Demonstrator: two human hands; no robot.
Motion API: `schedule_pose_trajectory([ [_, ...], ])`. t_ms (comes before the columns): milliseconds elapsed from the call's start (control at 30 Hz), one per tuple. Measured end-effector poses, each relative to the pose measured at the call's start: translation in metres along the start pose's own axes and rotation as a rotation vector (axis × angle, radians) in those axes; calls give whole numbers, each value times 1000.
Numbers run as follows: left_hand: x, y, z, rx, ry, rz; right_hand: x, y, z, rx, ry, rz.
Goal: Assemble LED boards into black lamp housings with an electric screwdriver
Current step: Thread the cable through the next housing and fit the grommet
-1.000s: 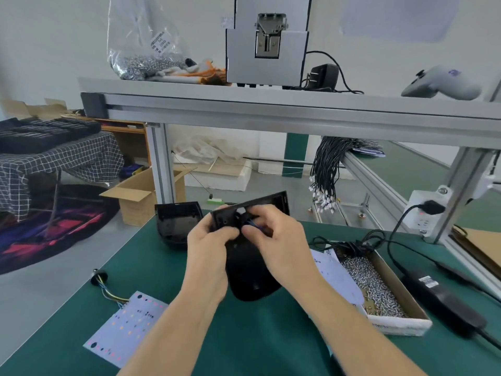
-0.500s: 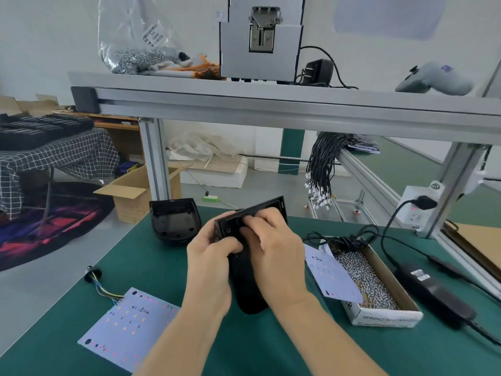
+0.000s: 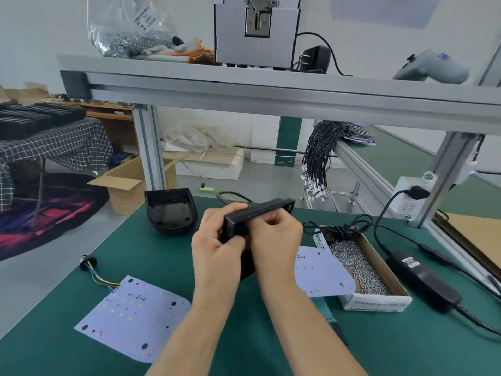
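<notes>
I hold a black lamp housing upright over the middle of the green mat, its top edge facing me. My left hand grips its left end and my right hand pinches its front face. The lower part of the housing is hidden behind both hands. A white LED board with coloured wires lies flat at the front left. A second LED board leans on the screw box to the right. Another black housing rests open side up at the back left. The dark handle by my right forearm may be the screwdriver.
A cardboard box of screws sits right of my hands, with a black power adapter and cables beyond it. An aluminium frame shelf crosses overhead. A bundle of black wires hangs behind. The mat's left edge drops to the floor.
Both hands have tilted the housing so its top rim turns toward me, and its rounded lower body now hides behind my hands. My right fingers have shifted along the front face.
</notes>
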State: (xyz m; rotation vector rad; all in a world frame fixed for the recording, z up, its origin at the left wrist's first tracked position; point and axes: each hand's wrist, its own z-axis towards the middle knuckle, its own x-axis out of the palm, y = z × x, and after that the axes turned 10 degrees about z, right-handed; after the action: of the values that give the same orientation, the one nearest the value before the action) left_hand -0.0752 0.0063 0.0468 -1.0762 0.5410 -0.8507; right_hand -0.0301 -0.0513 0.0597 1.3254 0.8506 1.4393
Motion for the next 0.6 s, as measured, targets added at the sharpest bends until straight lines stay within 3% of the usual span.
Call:
schedule_pose_trajectory([
  [67,-3,5,1,3,35,52,-10,-6,-3,40,63,2],
  [133,-9,9,6,-58,-2,19,-20,-9,-6,62,277,-36],
  [200,-12,11,13,-143,-32,-65,-24,-10,-6,-20,383,-158],
  [333,-11,9,14,-138,-12,-99,-17,-2,-3,-203,209,-227],
  [500,-12,12,6,-61,88,-48,-11,2,-3,73,157,-12],
  [567,-16,14,8,-71,120,-70,-16,6,-6,161,263,32],
  [600,-17,14,11,-87,111,-93,-22,9,-8,153,398,-16],
])
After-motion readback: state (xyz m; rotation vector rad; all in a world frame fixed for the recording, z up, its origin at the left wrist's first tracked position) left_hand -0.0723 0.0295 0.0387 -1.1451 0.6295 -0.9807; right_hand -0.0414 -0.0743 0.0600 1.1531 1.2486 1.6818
